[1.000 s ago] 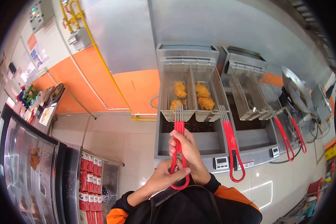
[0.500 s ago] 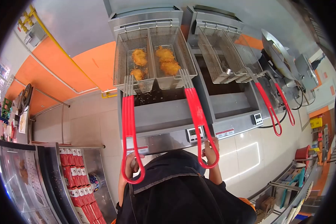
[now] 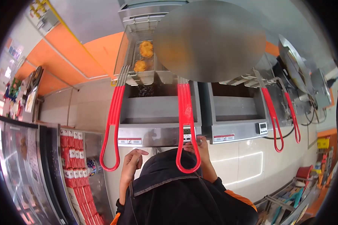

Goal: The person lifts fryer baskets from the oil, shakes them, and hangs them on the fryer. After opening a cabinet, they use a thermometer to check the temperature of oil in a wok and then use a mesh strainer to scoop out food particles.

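Observation:
My left hand (image 3: 131, 162) is empty beside the left red-handled fry basket (image 3: 135, 35). Its index finger points toward the fryer front, thumb apart. My right hand (image 3: 202, 149) is just below a small digital timer (image 3: 187, 132) on the fryer's front panel, partly behind the red basket handle (image 3: 184, 103). Its fingers are spread near the timer, with nothing visible in them. Fried battered pieces (image 3: 146, 48) lie in the left basket, which hangs over the dark oil of the fryer (image 3: 157, 108). A blurred grey oval hides most of the second basket.
To the right stands another fryer well (image 3: 234, 108) with a second timer (image 3: 263, 128) and two red handles (image 3: 275, 120) jutting forward. A large wok (image 3: 289, 52) is beyond it. Red-and-white boxes (image 3: 74, 161) fill a shelf at the left, next to a glass-fronted cabinet (image 3: 17, 165).
The view has shifted, so the basket handles appear further left. My left hand has come out from behind its handle. My right hand has shifted left, close below the timer. A blurred oval now covers the rear.

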Motion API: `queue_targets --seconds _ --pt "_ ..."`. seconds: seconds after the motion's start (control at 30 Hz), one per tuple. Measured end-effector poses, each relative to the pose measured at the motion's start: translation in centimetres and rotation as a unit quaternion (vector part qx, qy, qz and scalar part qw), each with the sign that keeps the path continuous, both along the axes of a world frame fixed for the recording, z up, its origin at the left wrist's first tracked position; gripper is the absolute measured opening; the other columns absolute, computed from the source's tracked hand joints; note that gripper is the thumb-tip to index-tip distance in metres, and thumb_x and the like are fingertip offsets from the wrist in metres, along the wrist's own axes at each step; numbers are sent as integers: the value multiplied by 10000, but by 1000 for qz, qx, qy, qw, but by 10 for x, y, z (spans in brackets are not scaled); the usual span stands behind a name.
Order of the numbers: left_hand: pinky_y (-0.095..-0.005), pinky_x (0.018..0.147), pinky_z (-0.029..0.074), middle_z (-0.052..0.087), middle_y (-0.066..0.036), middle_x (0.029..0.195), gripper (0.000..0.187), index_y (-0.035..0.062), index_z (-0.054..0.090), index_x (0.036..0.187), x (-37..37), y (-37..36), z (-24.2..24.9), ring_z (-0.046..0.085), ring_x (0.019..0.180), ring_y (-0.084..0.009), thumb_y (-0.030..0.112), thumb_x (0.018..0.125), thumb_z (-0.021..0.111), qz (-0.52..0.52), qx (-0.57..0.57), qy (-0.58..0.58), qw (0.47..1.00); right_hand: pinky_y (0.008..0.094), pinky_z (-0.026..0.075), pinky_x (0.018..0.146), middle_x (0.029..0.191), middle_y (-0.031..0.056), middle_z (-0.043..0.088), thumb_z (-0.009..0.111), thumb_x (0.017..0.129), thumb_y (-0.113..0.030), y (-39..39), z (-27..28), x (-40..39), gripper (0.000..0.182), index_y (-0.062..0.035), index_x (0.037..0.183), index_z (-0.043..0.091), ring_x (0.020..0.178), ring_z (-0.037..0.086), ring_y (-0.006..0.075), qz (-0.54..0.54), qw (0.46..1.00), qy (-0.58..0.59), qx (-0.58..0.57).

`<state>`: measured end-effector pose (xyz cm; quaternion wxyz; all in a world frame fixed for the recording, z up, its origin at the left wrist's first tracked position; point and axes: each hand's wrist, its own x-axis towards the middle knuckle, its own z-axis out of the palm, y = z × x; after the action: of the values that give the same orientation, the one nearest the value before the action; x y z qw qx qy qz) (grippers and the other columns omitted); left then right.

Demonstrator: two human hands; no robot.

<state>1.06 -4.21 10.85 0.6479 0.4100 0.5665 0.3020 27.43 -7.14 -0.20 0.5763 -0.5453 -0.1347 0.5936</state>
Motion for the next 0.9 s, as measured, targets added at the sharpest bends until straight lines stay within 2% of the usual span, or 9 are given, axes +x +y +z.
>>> queue_targets --seconds 0.1,0.27,0.37,0.5,0.57,0.63,0.7,0.83,0.9 --pt "-201 452 208 348 63 524 261 2 602 898 1 -30 -6 275 462 -28 215 911 451 76 -35 -2 997 323 555 592 756 167 590 525 904 -154 -1 -6 7 308 -16 1072 308 666 648 237 48 999 -12 11" --pt "-220 536 320 330 54 553 226 15 565 902 3 -87 -37 310 500 -52 218 892 466 228 -17 -106 968 276 337 432 577 44 506 551 899 -230 -3 12 8 279 -36 1049 417 441 443 101 78 849 -517 82" --pt "-285 636 439 295 52 547 267 22 534 869 20 -109 -25 318 497 -63 280 870 464 335 12 -285 898 282 368 484 626 54 547 531 909 -220 -15 13 -8 213 -48 1015 463 532 513 132 213 843 -468 160" --pt "-458 857 476 271 48 526 339 14 514 877 14 -147 -20 353 518 -87 344 871 436 298 45 -505 809 266 424 662 838 64 614 320 960 -420 -45 42 -91 460 -22 1098 507 771 576 143 504 862 55 0" --pt "-445 867 473 278 35 538 360 -14 527 937 8 -173 -28 356 527 -102 324 890 414 259 107 -576 768 299 429 771 887 97 614 269 939 -519 -63 41 -132 602 -2 1146 495 862 575 184 567 750 325 -100" --pt "-442 861 480 263 40 537 381 -20 529 955 -5 -208 -41 346 517 -103 337 889 414 315 131 -469 815 335 413 861 952 120 602 260 921 -558 -80 19 -169 663 12 1174 483 932 557 220 621 550 537 -151" --pt "-425 824 499 350 15 540 330 -2 555 955 -28 -250 -34 374 530 -105 304 836 517 409 163 -449 778 358 396 905 1016 131 577 281 915 -553 -113 41 -209 669 18 1219 451 975 537 236 631 558 502 -194" --pt "-448 976 373 555 -39 590 182 73 603 703 -85 -390 3 523 533 -147 233 689 688 381 301 476 733 387 392 962 1263 166 470 340 941 -440 -197 69 -300 563 7 1276 411 1101 507 268 715 563 373 -179" --pt "-436 1040 290 533 -43 522 237 77 582 605 -106 -464 9 538 509 -184 271 710 669 348 312 520 715 394 392 978 1265 174 471 382 938 -387 -258 82 -349 519 21 1254 431 1132 500 286 783 512 322 -145"
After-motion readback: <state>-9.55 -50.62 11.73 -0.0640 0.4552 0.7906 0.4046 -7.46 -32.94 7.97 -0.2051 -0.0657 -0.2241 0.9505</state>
